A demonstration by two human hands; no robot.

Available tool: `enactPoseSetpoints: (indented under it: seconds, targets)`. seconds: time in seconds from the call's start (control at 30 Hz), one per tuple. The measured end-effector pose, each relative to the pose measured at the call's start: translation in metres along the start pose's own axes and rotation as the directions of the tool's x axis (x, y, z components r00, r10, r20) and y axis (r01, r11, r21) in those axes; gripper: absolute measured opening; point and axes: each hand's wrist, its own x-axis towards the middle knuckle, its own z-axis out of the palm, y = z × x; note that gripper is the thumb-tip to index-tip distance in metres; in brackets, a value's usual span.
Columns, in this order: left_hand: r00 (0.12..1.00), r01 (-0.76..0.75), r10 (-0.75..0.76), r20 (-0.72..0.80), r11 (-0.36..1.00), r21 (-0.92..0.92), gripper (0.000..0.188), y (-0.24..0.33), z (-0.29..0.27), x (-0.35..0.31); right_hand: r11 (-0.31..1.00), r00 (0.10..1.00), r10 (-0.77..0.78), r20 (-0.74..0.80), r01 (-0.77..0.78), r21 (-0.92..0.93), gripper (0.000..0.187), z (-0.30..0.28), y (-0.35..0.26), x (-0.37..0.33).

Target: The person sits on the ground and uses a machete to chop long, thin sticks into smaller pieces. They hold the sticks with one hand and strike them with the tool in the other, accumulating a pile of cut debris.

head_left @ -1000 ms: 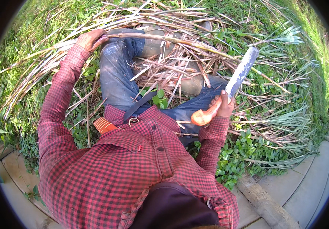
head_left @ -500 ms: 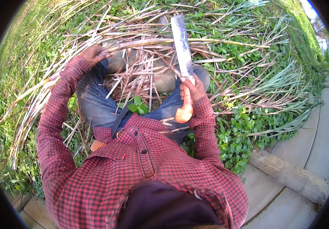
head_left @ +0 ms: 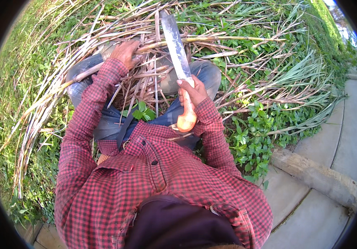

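My right hand is closed around the wooden handle of a machete. Its broad, scuffed blade points away from me and crosses over a long jointed cane stalk. My left hand is wrapped over that stalk left of the blade, its fingertips partly hidden. The stalk runs from the far right, under my hand, and down to the left across my leg. Dry strips of leaf and sheath lie heaped between my bent legs.
More cut stalks and dry leaves are strewn at the left. Green long-bladed leaves fan out at the right, beside low leafy plants. A round log or post rests on grey paving at the lower right.
My left hand has moved right along the stalk, closer to the blade. The machete and my right hand have shifted slightly left, the blade still over the stalk.
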Motion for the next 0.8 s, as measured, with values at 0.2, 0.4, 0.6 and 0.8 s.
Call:
enactPoseSetpoints:
  seconds: [0.2,0.4,0.6,0.8]
  targets:
    - [0.936,0.293,-0.31,-0.167,0.949,-0.117,0.055,-0.114,-0.079,-0.117,0.999,0.977,0.013,-0.214,-0.023,-0.042,0.033,-0.036,-0.015,0.004]
    - [0.852,0.51,-0.489,0.189,0.856,-0.084,0.052,-0.216,-0.119,-0.236,0.999,0.957,0.011,-0.289,-0.02,-0.027,0.034,-0.056,-0.022,0.012]
    - [0.926,0.361,-0.358,0.117,0.933,-0.005,0.032,-0.204,-0.094,-0.251,0.999,0.947,-0.029,-0.319,0.033,0.008,0.033,-0.027,-0.015,0.014]
    - [0.939,0.318,-0.256,-0.229,0.902,0.294,0.025,-0.15,-0.075,-0.246,0.998,0.998,-0.056,0.006,0.056,-0.033,0.03,-0.002,-0.001,-0.012]
